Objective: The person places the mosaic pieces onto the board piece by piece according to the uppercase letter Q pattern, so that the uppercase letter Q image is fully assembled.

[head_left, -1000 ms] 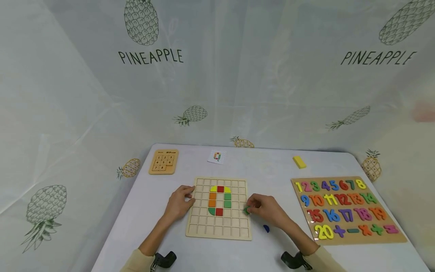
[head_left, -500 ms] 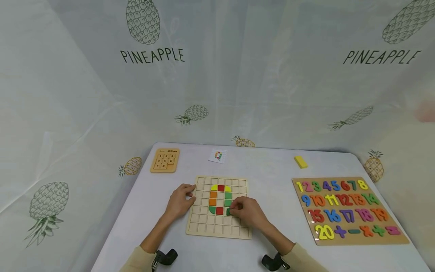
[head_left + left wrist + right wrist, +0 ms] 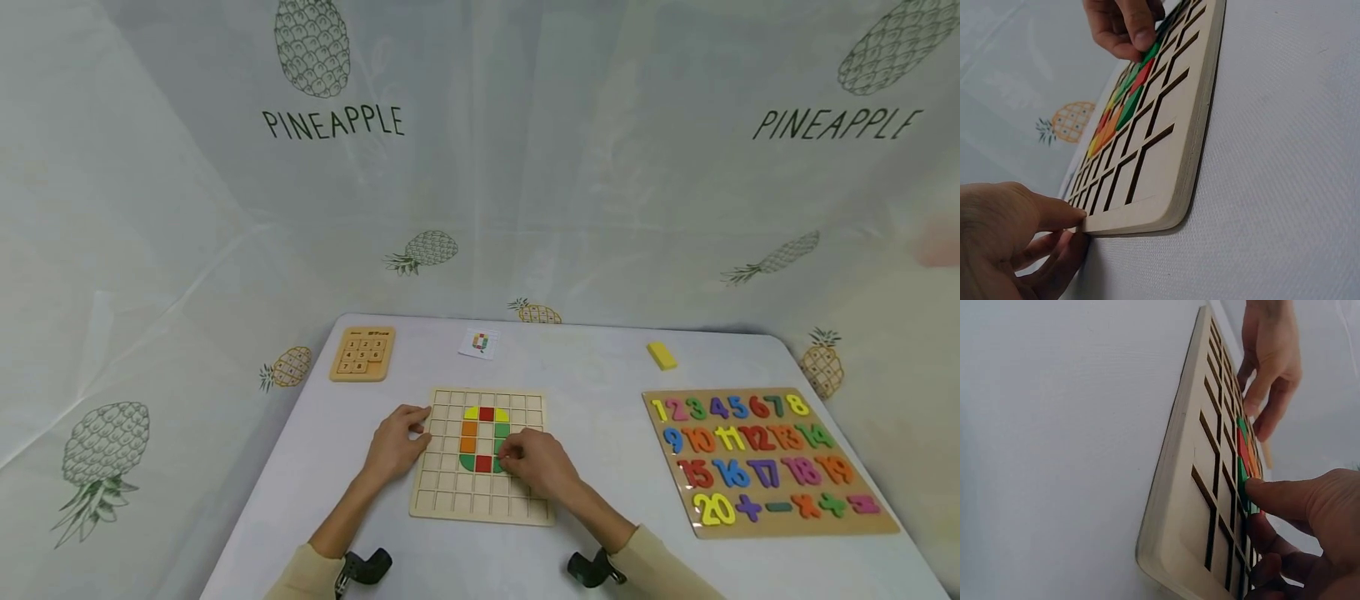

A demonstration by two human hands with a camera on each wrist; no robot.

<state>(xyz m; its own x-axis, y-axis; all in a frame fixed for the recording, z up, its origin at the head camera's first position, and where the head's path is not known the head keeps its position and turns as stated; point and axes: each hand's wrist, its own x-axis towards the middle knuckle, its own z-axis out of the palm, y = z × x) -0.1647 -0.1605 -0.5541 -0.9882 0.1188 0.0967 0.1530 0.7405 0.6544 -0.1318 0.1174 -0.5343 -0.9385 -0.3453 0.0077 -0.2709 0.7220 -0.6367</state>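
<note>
A square wooden grid board [image 3: 480,502] lies on the table, with yellow, red, orange and green tiles set in a ring in its cells. At its left edge, my left hand [image 3: 397,446] holds the rim; the left wrist view shows the thumb [image 3: 1063,214] on top and fingers against the side. My right hand [image 3: 543,462] reaches over the board's right half. Its thumb and finger are on a green tile [image 3: 1244,487] at the ring's lower right corner, beside a red tile [image 3: 483,464]. The fingers partly cover this green tile.
A number puzzle board [image 3: 772,462] with colourful numerals lies at the right. Behind it is a yellow block [image 3: 662,356]. A small patterned card [image 3: 478,343] and a wooden sliding number puzzle [image 3: 362,354] lie at the back. A pineapple-print curtain surrounds the table.
My right hand has carried the green tile leftward from the board's right edge to the ring's lower right corner. My left hand stays at the rim.
</note>
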